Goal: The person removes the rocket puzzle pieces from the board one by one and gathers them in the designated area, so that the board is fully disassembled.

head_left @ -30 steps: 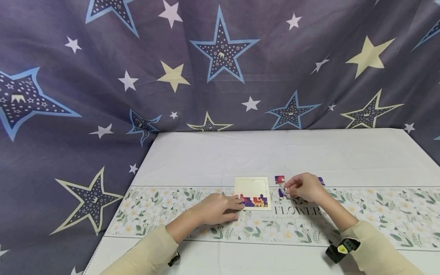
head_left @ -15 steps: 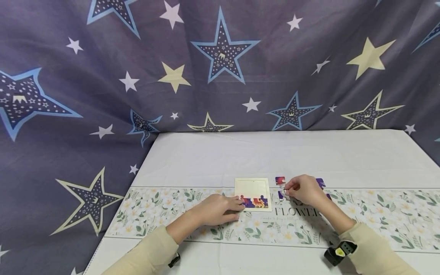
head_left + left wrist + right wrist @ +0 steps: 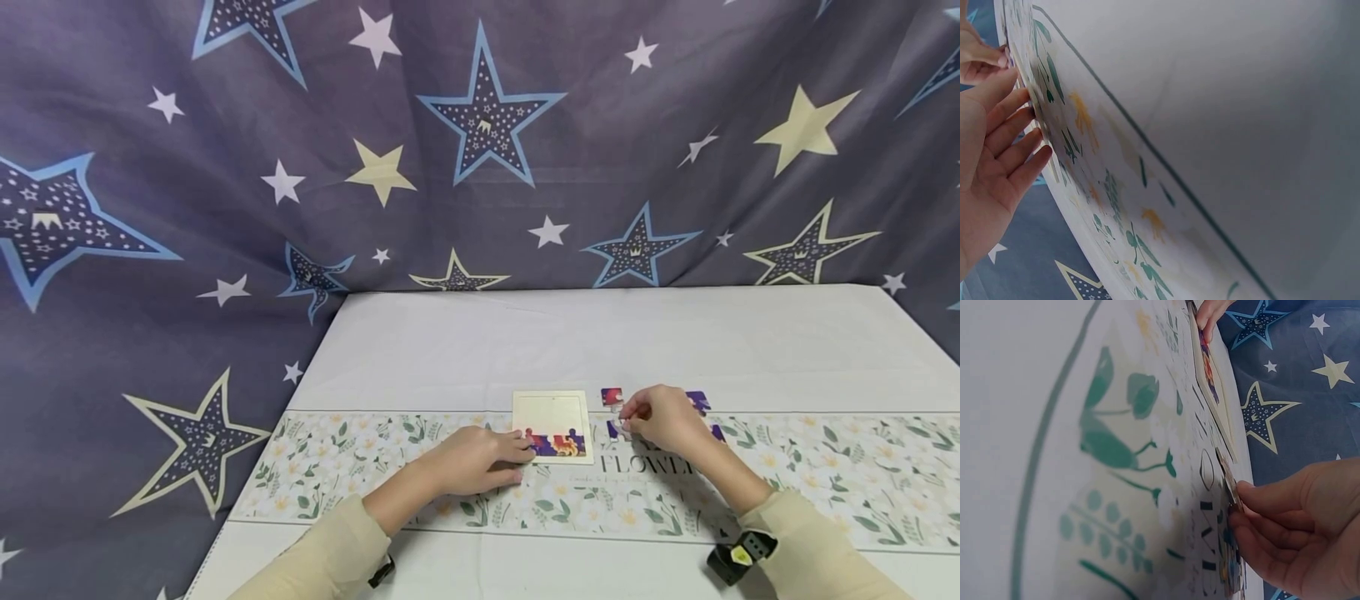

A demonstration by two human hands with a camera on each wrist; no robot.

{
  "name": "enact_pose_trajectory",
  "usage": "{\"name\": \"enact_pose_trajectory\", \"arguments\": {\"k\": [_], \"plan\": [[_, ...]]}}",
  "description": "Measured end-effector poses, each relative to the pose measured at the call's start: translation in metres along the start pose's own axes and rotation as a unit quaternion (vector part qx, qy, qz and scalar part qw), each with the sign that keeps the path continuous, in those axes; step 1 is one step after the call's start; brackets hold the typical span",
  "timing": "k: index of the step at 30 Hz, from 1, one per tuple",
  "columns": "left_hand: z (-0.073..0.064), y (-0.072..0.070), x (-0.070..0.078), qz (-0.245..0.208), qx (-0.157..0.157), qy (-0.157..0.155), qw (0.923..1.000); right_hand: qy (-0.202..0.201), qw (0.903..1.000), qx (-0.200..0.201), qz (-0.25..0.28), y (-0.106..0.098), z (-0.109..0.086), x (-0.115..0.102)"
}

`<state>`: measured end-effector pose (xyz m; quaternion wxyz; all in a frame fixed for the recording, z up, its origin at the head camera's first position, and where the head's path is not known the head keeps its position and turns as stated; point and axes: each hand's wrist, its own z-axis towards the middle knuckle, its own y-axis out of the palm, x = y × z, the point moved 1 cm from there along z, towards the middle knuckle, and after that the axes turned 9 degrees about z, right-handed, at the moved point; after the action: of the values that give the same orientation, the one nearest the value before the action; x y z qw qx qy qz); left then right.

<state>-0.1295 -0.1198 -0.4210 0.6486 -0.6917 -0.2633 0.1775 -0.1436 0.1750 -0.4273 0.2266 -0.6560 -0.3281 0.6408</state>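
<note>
My left hand (image 3: 480, 460) lies with fairly straight fingers, its fingertips resting on the lower left of a cream puzzle frame (image 3: 551, 410). Along the frame's bottom runs a row of joined purple, red and orange puzzle pieces (image 3: 558, 444); the bare backing shows above them. To the right of the frame, my right hand (image 3: 663, 417) pinches a puzzle piece between thumb and fingers, low over the table. Most of that piece is hidden by the fingertips. In the right wrist view, the right hand (image 3: 1297, 528) is close to colourful pieces (image 3: 1229, 556) on the cloth.
A red and purple piece (image 3: 611, 396) lies beyond the right fingertips. Purple pieces (image 3: 697, 401) show behind the right hand and wrist. The white tablecloth (image 3: 450, 346) has a floral band (image 3: 825, 475) with lettering. A star-patterned curtain (image 3: 525, 225) hangs behind the table.
My right hand has shifted slightly left with its pinch kept, so more of the purple pieces behind it shows. The left hand stays on the frame.
</note>
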Motion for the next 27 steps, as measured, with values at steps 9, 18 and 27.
{"name": "enact_pose_trajectory", "arguments": {"k": [9, 18, 27], "plan": [[0.000, 0.001, 0.000, 0.007, 0.002, -0.001, 1.0000, -0.014, 0.9999, 0.001, -0.007, 0.001, -0.003, -0.001], [0.001, 0.001, 0.000, 0.010, 0.004, 0.001, 0.9999, -0.009, 0.9990, 0.011, -0.043, 0.001, -0.004, -0.007], [0.000, 0.000, 0.000, 0.005, 0.004, 0.005, 1.0000, -0.086, 0.9959, -0.027, -0.002, 0.014, -0.002, -0.027]]}}
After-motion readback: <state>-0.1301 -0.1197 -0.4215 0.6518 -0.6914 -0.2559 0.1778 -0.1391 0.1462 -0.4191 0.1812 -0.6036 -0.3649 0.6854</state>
